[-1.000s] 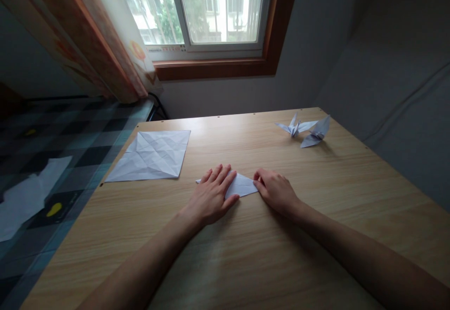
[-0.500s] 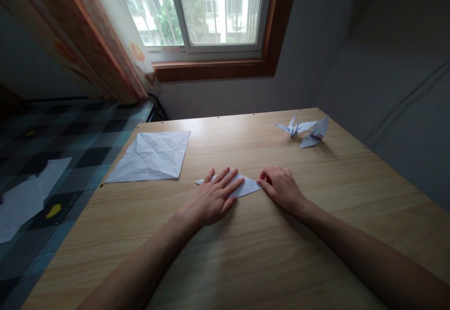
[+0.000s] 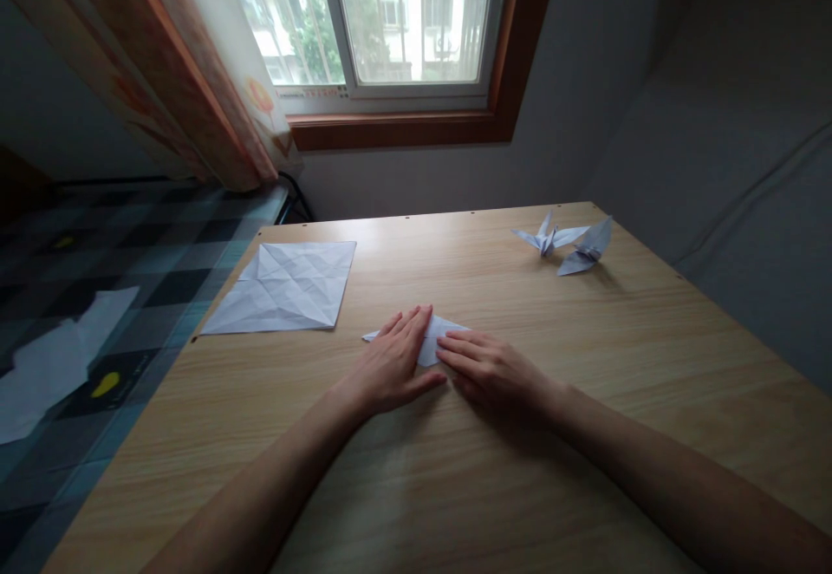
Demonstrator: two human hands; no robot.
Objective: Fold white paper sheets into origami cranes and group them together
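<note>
A small folded piece of white paper (image 3: 432,344) lies flat on the wooden table (image 3: 416,487) in front of me. My left hand (image 3: 396,362) rests across its left part, palm down, with the fingers stretched out and the thumb apart. A narrow point of the paper sticks out to the left of that hand. From the right, my right hand (image 3: 497,370) lies flat over the paper's right part with its fingers extended. Both hands hide much of the paper; its middle and upper edge show between them.
A creased white paper sheet (image 3: 286,288) lies at the table's far left. Two folded paper cranes (image 3: 546,238) stand at the back right. White papers (image 3: 48,370) lie on the checked cloth (image 3: 175,244) to the left. A window and orange curtain (image 3: 201,62) are beyond.
My right hand has moved left from the paper's right tip onto the paper, its curled fingers now flattened. My left fingers have drawn closer together, the thumb pointing right.
</note>
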